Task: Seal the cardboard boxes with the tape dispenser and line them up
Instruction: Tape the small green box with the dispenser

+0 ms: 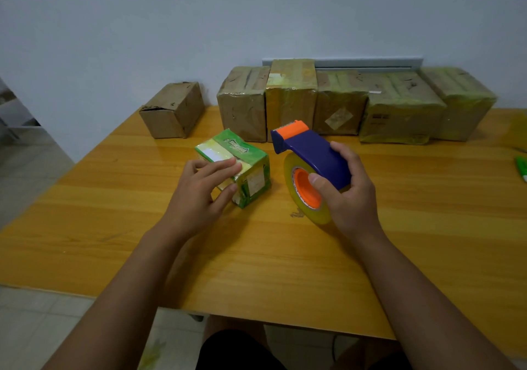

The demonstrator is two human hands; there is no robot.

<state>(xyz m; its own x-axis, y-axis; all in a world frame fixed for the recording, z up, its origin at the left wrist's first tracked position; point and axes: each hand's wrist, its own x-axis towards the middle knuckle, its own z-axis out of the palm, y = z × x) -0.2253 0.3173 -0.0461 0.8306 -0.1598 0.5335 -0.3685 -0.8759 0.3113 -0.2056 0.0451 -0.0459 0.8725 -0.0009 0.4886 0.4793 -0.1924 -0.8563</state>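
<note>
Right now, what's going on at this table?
A person is taping boxes. The left hand holds a small green box on the wooden table; the right hand grips a blue and orange tape dispenser just beside it. Five taped boxes stand in a row along the wall, and one plain brown box sits apart on the left.

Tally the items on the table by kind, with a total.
Brown cardboard boxes: 6, five in a row by the wall and one apart
Green box: 1
Tape dispenser: 1
Green item at right edge, cut off: 1
Total: 9
</note>
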